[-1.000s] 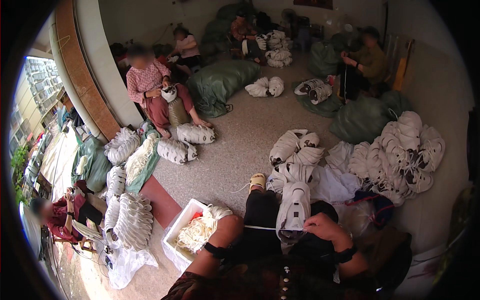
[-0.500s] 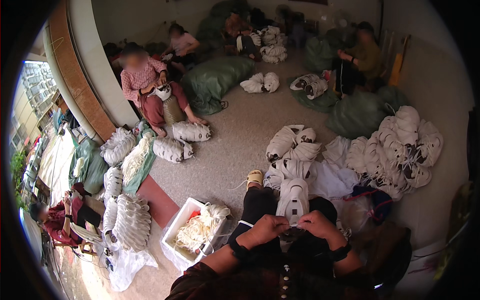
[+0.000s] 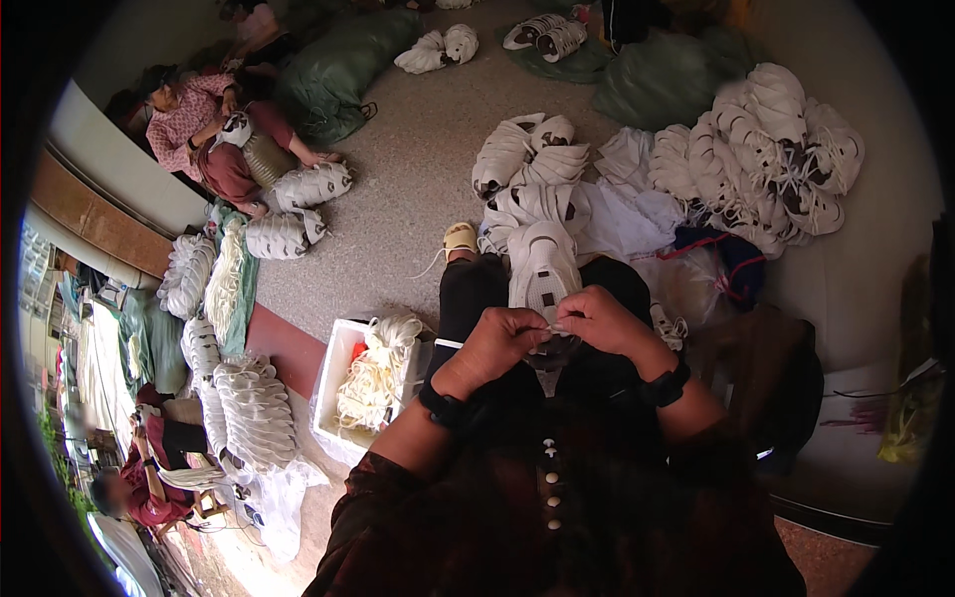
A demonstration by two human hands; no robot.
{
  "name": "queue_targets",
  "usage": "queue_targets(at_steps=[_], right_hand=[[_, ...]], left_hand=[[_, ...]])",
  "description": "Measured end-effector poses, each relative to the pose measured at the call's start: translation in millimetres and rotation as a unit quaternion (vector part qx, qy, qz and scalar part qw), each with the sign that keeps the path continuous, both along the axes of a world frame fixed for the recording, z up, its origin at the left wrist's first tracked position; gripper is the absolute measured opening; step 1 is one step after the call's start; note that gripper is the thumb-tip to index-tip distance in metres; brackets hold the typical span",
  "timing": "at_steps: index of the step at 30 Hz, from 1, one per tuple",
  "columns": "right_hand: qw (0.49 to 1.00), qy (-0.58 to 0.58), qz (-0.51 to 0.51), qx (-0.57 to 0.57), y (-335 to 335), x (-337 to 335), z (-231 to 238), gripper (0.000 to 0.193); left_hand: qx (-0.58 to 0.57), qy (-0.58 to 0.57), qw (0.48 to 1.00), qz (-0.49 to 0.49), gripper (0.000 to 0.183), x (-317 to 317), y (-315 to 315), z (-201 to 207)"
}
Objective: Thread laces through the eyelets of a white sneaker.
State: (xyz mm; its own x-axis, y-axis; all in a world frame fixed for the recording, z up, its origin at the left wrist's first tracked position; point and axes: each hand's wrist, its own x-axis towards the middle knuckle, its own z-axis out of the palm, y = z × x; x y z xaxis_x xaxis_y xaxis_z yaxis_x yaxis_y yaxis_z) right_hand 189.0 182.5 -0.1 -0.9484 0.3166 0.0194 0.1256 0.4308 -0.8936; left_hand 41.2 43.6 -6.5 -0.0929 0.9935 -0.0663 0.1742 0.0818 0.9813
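Between my knees rests a stack of nested white shoe uppers, and the front white shoe upper points away from me with its dark openings visible. My left hand pinches a white shoelace at the near end of that upper. From the other side, my right hand pinches the same lace, its fingertips almost touching those of the left. Fingers cover most of the lace and the eyelets under them.
A white foam box of loose laces stands on the floor left of my leg. Shoe uppers are heaped at the right and stacked at the left. Other people sit working beyond, near green sacks.
My view has tilted down, so the room sits higher and further left in the picture. My fingertips have drawn closer together on the lace.
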Motion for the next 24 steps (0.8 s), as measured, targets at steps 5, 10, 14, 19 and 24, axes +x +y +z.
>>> queue_targets(at_steps=[5, 10, 14, 19, 24], right_hand=[[0.994, 0.057, -0.093, -0.008, 18.7, -4.2, -20.9, 0.012], [0.989, 0.027, -0.118, 0.088, 32.9, -29.2, -30.4, 0.022], [0.975, -0.025, -0.096, 0.198, 41.0, -45.7, -46.4, 0.017], [0.953, -0.027, -0.092, 0.288, 35.5, -52.8, -50.4, 0.018], [0.943, -0.062, -0.114, 0.306, 26.8, -54.3, -50.6, 0.015]], left_hand=[[-0.024, 0.002, 0.996, 0.086, 0.006, -19.3, 8.8, -26.2], [-0.021, 0.032, 0.988, 0.151, 0.007, -34.1, 22.6, -44.2], [0.015, 0.096, 0.984, 0.148, 0.005, -36.5, 30.7, -54.0], [-0.014, 0.142, 0.978, 0.150, 0.006, -37.1, 37.7, -50.6], [-0.008, 0.234, 0.961, 0.145, 0.012, -37.1, 45.2, -42.9]])
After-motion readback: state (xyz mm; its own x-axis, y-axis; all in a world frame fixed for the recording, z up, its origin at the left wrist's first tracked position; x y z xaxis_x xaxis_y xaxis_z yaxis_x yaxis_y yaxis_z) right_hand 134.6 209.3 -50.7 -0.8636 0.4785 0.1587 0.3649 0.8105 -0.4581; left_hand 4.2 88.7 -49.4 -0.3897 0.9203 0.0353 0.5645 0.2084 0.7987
